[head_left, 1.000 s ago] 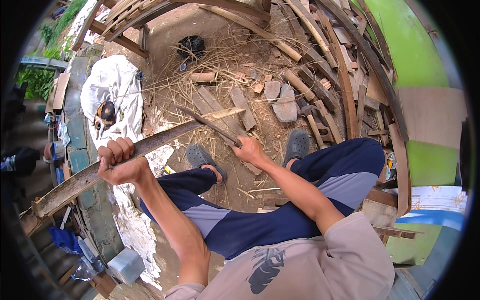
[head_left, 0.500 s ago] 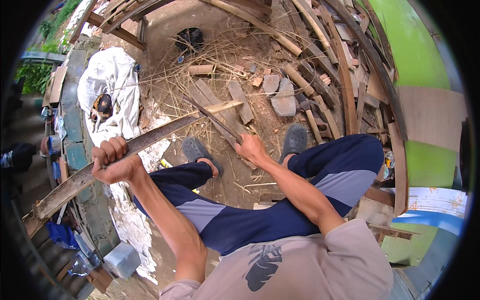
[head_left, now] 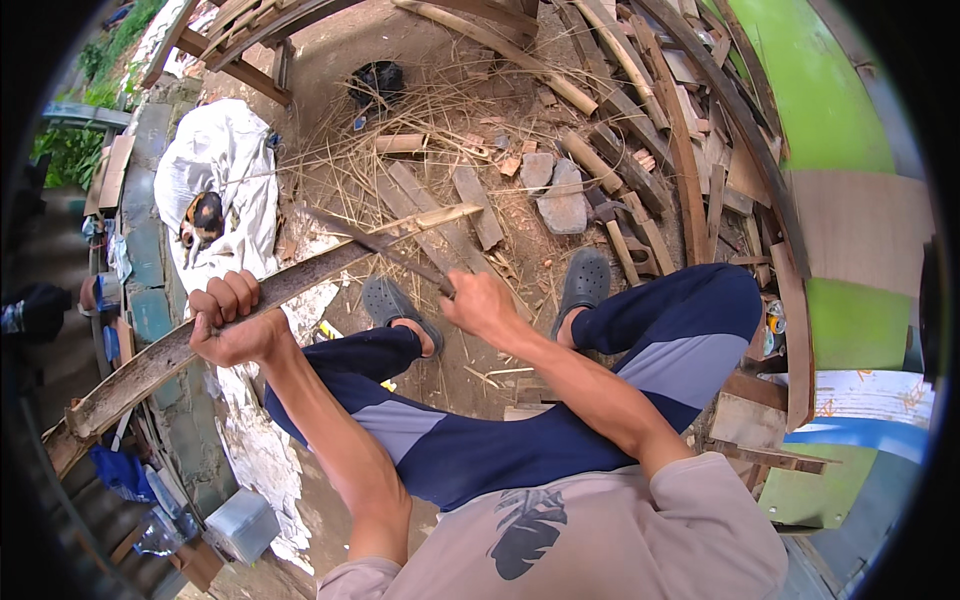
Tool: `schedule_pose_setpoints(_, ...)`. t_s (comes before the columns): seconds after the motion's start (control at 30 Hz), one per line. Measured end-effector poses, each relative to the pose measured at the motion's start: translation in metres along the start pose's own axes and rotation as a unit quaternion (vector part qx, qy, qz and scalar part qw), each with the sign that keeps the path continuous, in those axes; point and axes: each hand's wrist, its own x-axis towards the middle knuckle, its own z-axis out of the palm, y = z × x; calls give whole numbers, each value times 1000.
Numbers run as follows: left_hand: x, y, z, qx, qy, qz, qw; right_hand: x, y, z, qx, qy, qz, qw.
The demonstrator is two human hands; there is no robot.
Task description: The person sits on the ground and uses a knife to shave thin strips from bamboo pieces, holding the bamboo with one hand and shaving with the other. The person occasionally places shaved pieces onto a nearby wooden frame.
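Note:
My left hand (head_left: pixel 238 335) is closed around a long split bamboo strip (head_left: pixel 310 268), gripping it toward its near part. The strip slants from the lower left up to the middle of the view, and its far end shows pale, freshly cut wood. My right hand (head_left: pixel 482 305) is closed on the handle of a machete (head_left: pixel 345 228). Its dark blade points up and to the left and lies across the bamboo strip near the pale end. Whether the edge bites into the bamboo I cannot tell. The handle is mostly hidden in my fingers.
A cat (head_left: pixel 203 218) lies on a white cloth (head_left: pixel 240 150) at the left. Bamboo shavings (head_left: pixel 440 110) and grey stones (head_left: pixel 563 205) litter the ground ahead. A tool with a dark head and wooden handle (head_left: pixel 622 250) lies by my right shoe (head_left: pixel 584 280). Timber (head_left: pixel 690 160) is piled at the right.
My right hand has moved left with the machete, and the blade now reaches farther left across the bamboo strip. My left hand and the strip have hardly moved.

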Motion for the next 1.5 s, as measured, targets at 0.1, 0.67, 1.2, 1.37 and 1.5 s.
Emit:
schedule_pose_setpoints(0.1, -4, 1, -4, -20, -32, -11, 999, -8, -5, 3, 21, -4, -33, 999)
schedule_pose_setpoints(0.67, -5, 1, -5, -26, -30, -15, 999, 26, 87, 19, -43, -18, 112, 993)
schedule_pose_setpoints(1.2, 4, -2, 0, -35, -67, -36, 996, 31, 68, 2, 4, -72, 164, 984)
schedule_pose_setpoints(1.37, 10, -5, 13, -34, -92, -45, 994, 39, 55, 6, 4, -44, 82, 996)
schedule_pose_setpoints(1.5, 11, -10, 18, -44, -77, -51, 995, 69, 164, 29, -22, -59, 216, 974)
